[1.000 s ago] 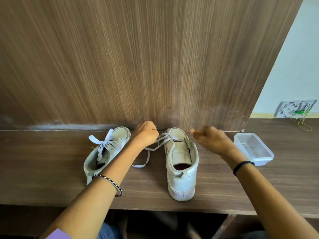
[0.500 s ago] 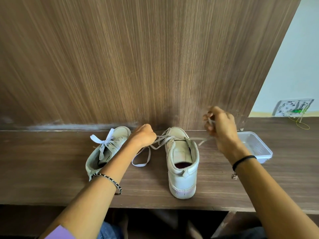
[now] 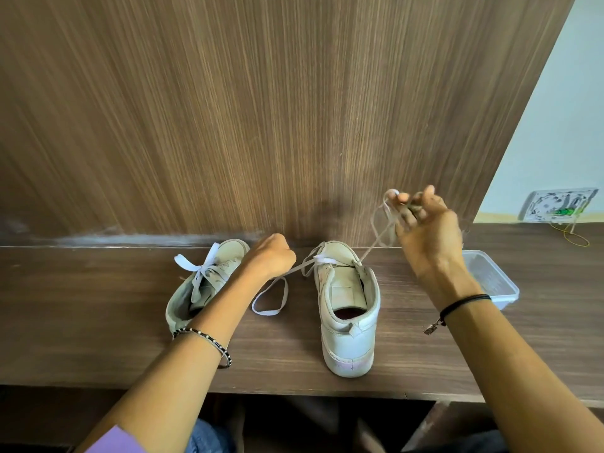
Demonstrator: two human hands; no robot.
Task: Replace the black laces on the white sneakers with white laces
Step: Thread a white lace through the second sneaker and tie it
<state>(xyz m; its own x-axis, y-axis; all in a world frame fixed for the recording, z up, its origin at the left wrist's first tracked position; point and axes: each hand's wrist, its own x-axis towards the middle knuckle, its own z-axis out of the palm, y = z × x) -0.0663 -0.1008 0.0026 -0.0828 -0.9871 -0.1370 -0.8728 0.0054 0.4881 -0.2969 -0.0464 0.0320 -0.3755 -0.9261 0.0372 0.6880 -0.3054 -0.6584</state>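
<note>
- Brown wood-grain desk top (image 3: 98, 305), backed by an upright wood-grain panel (image 3: 261, 109).
- Clear rectangular plastic container (image 3: 500, 289), on the desk to the right, partly hidden behind the right wrist.
- White wall plate (image 3: 559, 204), far right.
- Left white leather sneaker (image 3: 225, 256), toe to the panel, white lace tied in a bow (image 3: 202, 268); the left forearm crosses its heel.
- Right white leather sneaker (image 3: 349, 308), just beside it, heel toward the viewer.
- Flat white shoelace (image 3: 323, 258), threaded at that shoe's top eyelets; one slack loop lies on the desk between the shoes.
- Left hand (image 3: 271, 256): low between the sneakers, fist closed on one lace end.
- Right hand (image 3: 428, 230): raised above the desk, fingers pinching the other end, strand taut.
</note>
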